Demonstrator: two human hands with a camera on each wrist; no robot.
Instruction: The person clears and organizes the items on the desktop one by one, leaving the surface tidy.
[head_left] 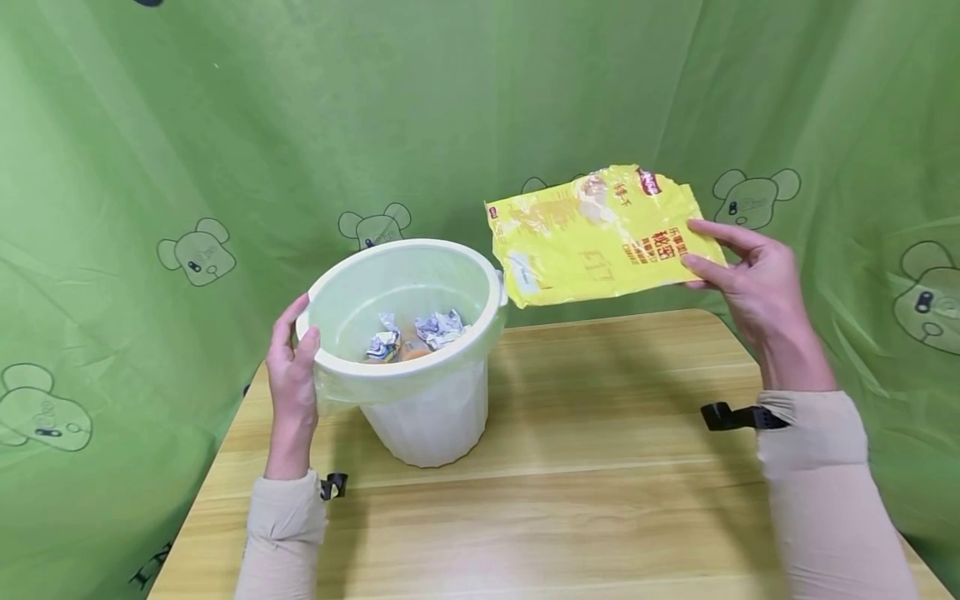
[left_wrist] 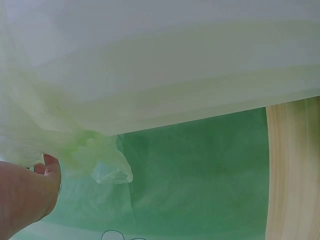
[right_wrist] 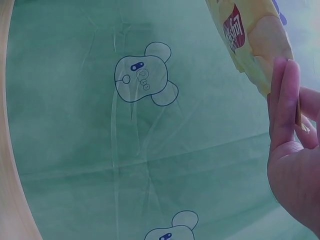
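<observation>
A white trash can (head_left: 431, 425) with a thin greenish liner (head_left: 360, 300) over its rim tilts toward the camera above the table. My left hand (head_left: 292, 367) grips the rim on its left side, thumb on the near part. In the left wrist view, that hand (left_wrist: 30, 195) is at the lower left, beside a loose fold of liner (left_wrist: 112, 167). Crumpled wrappers (head_left: 442, 327) lie inside the can. To the right, my right hand (head_left: 765, 292) pinches a flat yellow snack bag (head_left: 592, 242) by its right end. The bag's left end reaches the can's right rim.
A wooden table (head_left: 585, 492) spreads beneath the can and both arms. Green curtain (head_left: 480, 108) printed with bear faces hangs behind and at both sides. Black wrist mounts (head_left: 738, 417) stick out from the sleeves.
</observation>
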